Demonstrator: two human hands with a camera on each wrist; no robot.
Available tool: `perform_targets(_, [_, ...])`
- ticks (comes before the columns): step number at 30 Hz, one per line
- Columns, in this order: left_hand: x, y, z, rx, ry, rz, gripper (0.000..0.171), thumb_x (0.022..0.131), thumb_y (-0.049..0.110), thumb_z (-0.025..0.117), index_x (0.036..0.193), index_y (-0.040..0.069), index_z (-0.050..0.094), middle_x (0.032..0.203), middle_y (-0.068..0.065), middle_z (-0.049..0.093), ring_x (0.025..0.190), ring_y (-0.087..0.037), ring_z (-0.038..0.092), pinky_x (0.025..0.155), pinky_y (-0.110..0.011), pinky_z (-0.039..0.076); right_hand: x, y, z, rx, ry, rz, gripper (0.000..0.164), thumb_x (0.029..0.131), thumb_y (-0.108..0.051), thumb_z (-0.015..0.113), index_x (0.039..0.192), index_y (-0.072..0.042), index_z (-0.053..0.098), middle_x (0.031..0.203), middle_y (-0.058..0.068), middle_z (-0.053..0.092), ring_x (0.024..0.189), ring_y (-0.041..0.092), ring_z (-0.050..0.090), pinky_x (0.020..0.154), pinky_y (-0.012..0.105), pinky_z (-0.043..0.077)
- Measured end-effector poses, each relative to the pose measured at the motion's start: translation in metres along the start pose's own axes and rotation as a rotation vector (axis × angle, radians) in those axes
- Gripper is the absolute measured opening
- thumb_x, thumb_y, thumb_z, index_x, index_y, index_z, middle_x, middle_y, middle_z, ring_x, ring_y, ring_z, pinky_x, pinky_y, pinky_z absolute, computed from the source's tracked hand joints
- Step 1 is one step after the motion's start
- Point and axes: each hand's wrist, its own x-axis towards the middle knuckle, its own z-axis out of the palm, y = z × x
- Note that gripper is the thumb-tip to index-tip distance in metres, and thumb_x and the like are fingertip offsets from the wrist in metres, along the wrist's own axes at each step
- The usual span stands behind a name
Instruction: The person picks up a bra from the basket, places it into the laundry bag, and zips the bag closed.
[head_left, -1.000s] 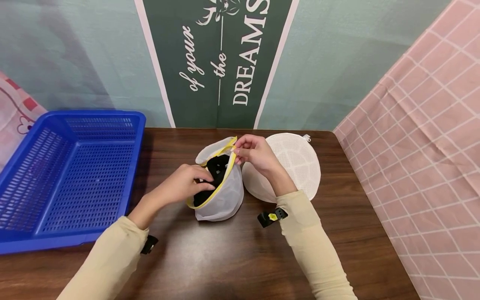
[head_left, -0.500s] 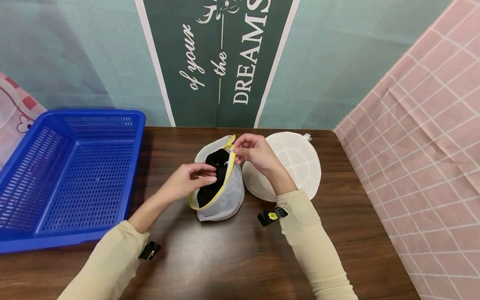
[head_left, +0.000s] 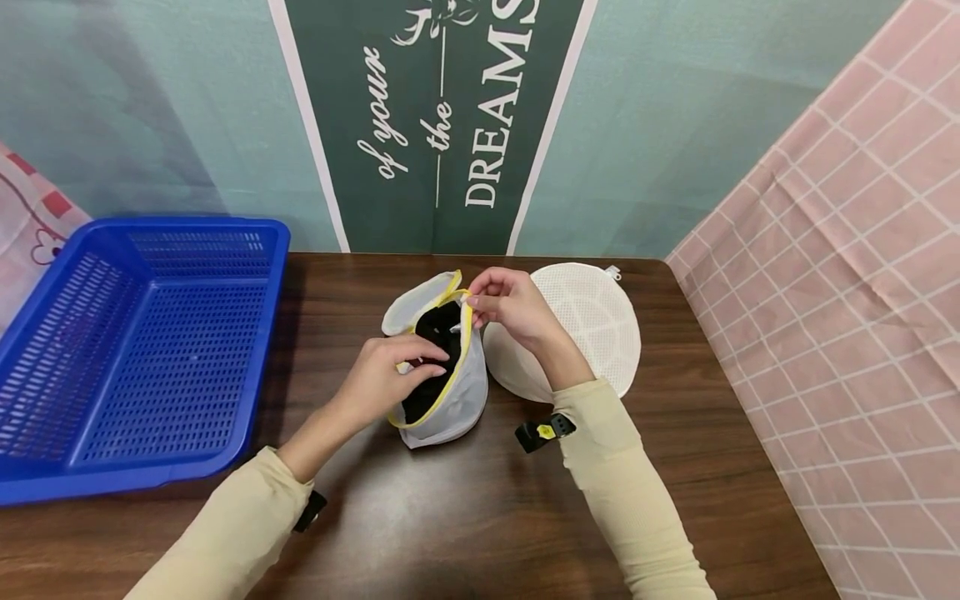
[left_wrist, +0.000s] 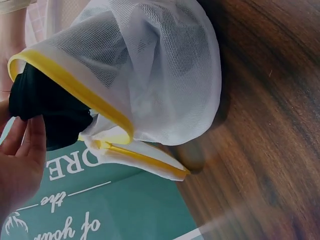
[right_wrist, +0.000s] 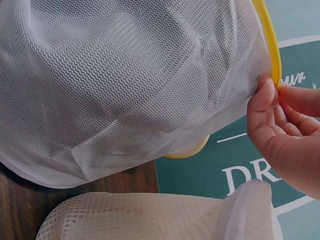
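Note:
A white mesh laundry bag [head_left: 467, 392] with a yellow zip edge stands unzipped on the table, its flap folded back. Black cloth [head_left: 438, 321] lies inside its mouth; folds hide what kind of item it is. My left hand [head_left: 386, 375] reaches into the mouth and pinches the black cloth between thumb and fingers, also visible in the left wrist view [left_wrist: 47, 107]. My right hand [head_left: 510, 308] pinches the bag's yellow edge at the upper right of the opening, as the right wrist view shows beside the mesh wall [right_wrist: 125, 85].
A second, off-white mesh laundry bag [head_left: 592, 325] lies right of the first, partly behind my right forearm. To the left stands a blue plastic basket [head_left: 281, 275] with slotted walls. A printed cloth backdrop [head_left: 622, 125] borders the brown wooden table [head_left: 450, 525] at the back.
My left hand drew back slightly with fingers apart, then moved right and into the bag's mouth. The flap has tipped leftward. My right hand keeps its grip on the edge.

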Motion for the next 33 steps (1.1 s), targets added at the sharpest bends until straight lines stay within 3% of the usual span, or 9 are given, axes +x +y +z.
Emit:
perform_targets(3, [-0.001, -0.005, 0.001, 0.037, -0.062, 0.038, 0.010, 0.072, -0.005, 0.072, 0.079, 0.003, 0.071, 0.080, -0.003, 0.067, 0.077, -0.015, 0.062, 0.069, -0.029, 0.050, 0.000, 0.000, 0.002, 0.002, -0.010, -0.001, 0.008, 0.082, 0.015, 0.052, 0.079, 0.007, 0.054, 0.064, 0.008, 0.056, 0.051, 0.016, 0.053, 0.051, 0.026, 0.049])
perform_targets(8, [-0.002, -0.013, 0.004, 0.167, -0.200, 0.026, 0.008, 0.073, -0.002, 0.072, 0.075, 0.006, 0.072, 0.078, -0.001, 0.066, 0.075, -0.015, 0.062, 0.070, -0.029, 0.050, 0.000, -0.002, 0.003, -0.023, -0.006, 0.006, 0.007, 0.083, 0.014, 0.052, 0.081, 0.008, 0.054, 0.065, 0.009, 0.057, 0.051, 0.016, 0.054, 0.052, 0.027, 0.049])
perform_targets(12, [-0.003, -0.019, 0.002, 0.263, -0.244, 0.037, 0.009, 0.072, -0.002, 0.071, 0.074, 0.006, 0.071, 0.077, -0.002, 0.067, 0.074, -0.017, 0.063, 0.068, -0.030, 0.050, 0.000, -0.003, 0.001, -0.038, 0.009, 0.009, 0.006, 0.082, 0.014, 0.052, 0.081, 0.009, 0.054, 0.066, 0.009, 0.057, 0.051, 0.017, 0.054, 0.052, 0.027, 0.050])
perform_targets(14, [-0.003, -0.019, 0.001, 0.264, -0.253, 0.032, 0.008, 0.073, -0.002, 0.071, 0.074, 0.006, 0.072, 0.077, -0.002, 0.067, 0.075, -0.016, 0.063, 0.069, -0.030, 0.050, -0.001, -0.003, 0.001, -0.043, 0.011, 0.012, 0.006, 0.082, 0.014, 0.052, 0.082, 0.009, 0.054, 0.066, 0.009, 0.057, 0.051, 0.017, 0.054, 0.052, 0.027, 0.050])
perform_targets(16, [-0.002, -0.017, -0.003, 0.206, -0.243, 0.004, 0.006, 0.075, 0.000, 0.070, 0.076, 0.006, 0.072, 0.079, -0.002, 0.067, 0.076, -0.015, 0.063, 0.069, -0.030, 0.050, -0.001, -0.004, 0.000, -0.047, 0.013, 0.015, 0.006, 0.082, 0.014, 0.052, 0.082, 0.009, 0.054, 0.066, 0.009, 0.057, 0.051, 0.017, 0.054, 0.052, 0.027, 0.050])
perform_targets(22, [-0.001, -0.010, -0.021, 0.018, -0.067, -0.176, 0.004, 0.079, 0.007, 0.071, 0.082, 0.004, 0.072, 0.080, -0.003, 0.068, 0.074, -0.012, 0.062, 0.066, -0.026, 0.051, -0.002, -0.005, -0.005, -0.055, 0.008, 0.018, 0.007, 0.082, 0.014, 0.053, 0.082, 0.007, 0.055, 0.067, 0.009, 0.056, 0.052, 0.018, 0.055, 0.053, 0.027, 0.051])
perform_targets(26, [-0.007, -0.013, -0.032, 0.086, 0.036, -0.347, 0.006, 0.083, 0.007, 0.066, 0.085, 0.003, 0.070, 0.081, -0.006, 0.068, 0.072, -0.015, 0.061, 0.064, -0.027, 0.049, -0.002, -0.006, -0.006, -0.055, -0.007, 0.019, 0.008, 0.082, 0.014, 0.053, 0.082, 0.006, 0.055, 0.068, 0.010, 0.056, 0.053, 0.018, 0.055, 0.054, 0.027, 0.051])
perform_targets(29, [-0.013, -0.017, -0.038, 0.179, -0.014, -0.501, 0.009, 0.085, 0.010, 0.063, 0.088, 0.003, 0.069, 0.080, -0.007, 0.067, 0.071, -0.017, 0.060, 0.064, -0.031, 0.047, -0.002, -0.006, -0.006, -0.064, -0.009, 0.020, 0.008, 0.082, 0.014, 0.053, 0.083, 0.006, 0.055, 0.068, 0.010, 0.056, 0.053, 0.018, 0.054, 0.054, 0.027, 0.051])
perform_targets(33, [-0.020, -0.022, -0.038, 0.143, -0.211, -0.695, 0.015, 0.085, 0.012, 0.061, 0.090, -0.002, 0.066, 0.076, -0.007, 0.065, 0.065, -0.016, 0.061, 0.060, -0.030, 0.049, -0.001, -0.006, -0.007, -0.074, -0.003, 0.026, 0.007, 0.083, 0.013, 0.054, 0.083, 0.007, 0.055, 0.068, 0.010, 0.056, 0.053, 0.018, 0.054, 0.054, 0.027, 0.051])
